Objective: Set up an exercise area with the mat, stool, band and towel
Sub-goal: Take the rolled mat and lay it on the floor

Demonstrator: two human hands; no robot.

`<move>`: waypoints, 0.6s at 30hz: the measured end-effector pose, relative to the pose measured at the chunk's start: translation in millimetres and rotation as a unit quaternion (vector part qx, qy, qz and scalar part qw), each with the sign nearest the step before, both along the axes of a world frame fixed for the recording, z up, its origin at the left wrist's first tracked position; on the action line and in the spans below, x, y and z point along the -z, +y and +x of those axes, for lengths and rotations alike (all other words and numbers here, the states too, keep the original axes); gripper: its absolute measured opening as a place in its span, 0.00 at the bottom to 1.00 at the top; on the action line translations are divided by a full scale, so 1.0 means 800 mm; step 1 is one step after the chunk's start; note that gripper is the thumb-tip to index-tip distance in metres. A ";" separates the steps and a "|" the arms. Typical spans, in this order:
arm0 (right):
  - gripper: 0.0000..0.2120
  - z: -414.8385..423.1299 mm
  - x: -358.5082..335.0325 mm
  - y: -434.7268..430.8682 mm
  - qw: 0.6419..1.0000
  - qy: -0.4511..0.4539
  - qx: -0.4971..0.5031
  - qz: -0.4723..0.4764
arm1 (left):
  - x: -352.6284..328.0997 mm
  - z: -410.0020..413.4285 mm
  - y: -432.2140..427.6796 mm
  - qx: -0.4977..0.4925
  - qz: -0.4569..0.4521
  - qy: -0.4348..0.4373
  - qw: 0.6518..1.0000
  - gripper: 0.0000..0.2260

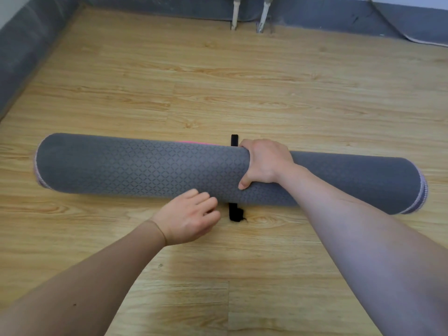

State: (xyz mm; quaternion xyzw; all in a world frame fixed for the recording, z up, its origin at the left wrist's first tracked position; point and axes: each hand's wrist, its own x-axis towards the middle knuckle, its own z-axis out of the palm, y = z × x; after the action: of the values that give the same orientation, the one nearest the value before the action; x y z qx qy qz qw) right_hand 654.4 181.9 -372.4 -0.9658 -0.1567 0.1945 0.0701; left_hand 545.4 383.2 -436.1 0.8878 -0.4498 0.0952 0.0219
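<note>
A rolled grey foam exercise mat (145, 166) with a diamond-pattern surface lies across the light wooden plank floor (242, 81), its long axis running left to right. A thin pink edge shows along the top of the roll, and pale stitching rims both ends. The right hand (264, 163) is clamped over the top of the mat near its middle, thumb pressed on the near side and fingers wrapped over the far side. A black fabric strap (234, 212) passes under the roll beside that hand, 1 end sticking out behind the mat and the other bunched on the floor in front. The left hand (191, 217) hovers just beside the near strap end, fingers loosely curled and holding nothing. A grey skirting (24, 52) lines the walls.
</note>
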 end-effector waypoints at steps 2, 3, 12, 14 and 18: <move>0.39 0.005 -0.006 -0.005 1.000 -0.012 0.015 0.007 | 0.013 0.001 -0.006 -0.002 0.022 0.062 0.998 0.03; 0.39 0.008 -0.009 -0.007 0.999 -0.015 0.024 0.014 | 0.017 0.001 -0.012 -0.012 0.038 0.099 0.994 0.03; 0.39 0.019 -0.009 -0.013 0.995 -0.034 0.075 0.055 | 0.041 0.013 -0.083 -0.100 0.178 0.302 0.931 0.22; 0.39 0.019 -0.010 -0.010 0.995 -0.048 0.072 0.053 | 0.039 0.012 -0.079 -0.101 0.191 0.280 0.935 0.17; 0.41 0.015 -0.016 0.005 0.995 -0.072 0.048 0.049 | 0.024 0.004 -0.047 -0.081 0.095 0.235 0.964 0.13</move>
State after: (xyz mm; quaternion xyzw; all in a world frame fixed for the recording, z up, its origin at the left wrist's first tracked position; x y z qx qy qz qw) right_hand 666.1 185.7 -359.7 -0.9791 -0.1241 0.1127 0.1155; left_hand 548.9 345.4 -455.6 0.9165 -0.3659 -0.1580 0.0353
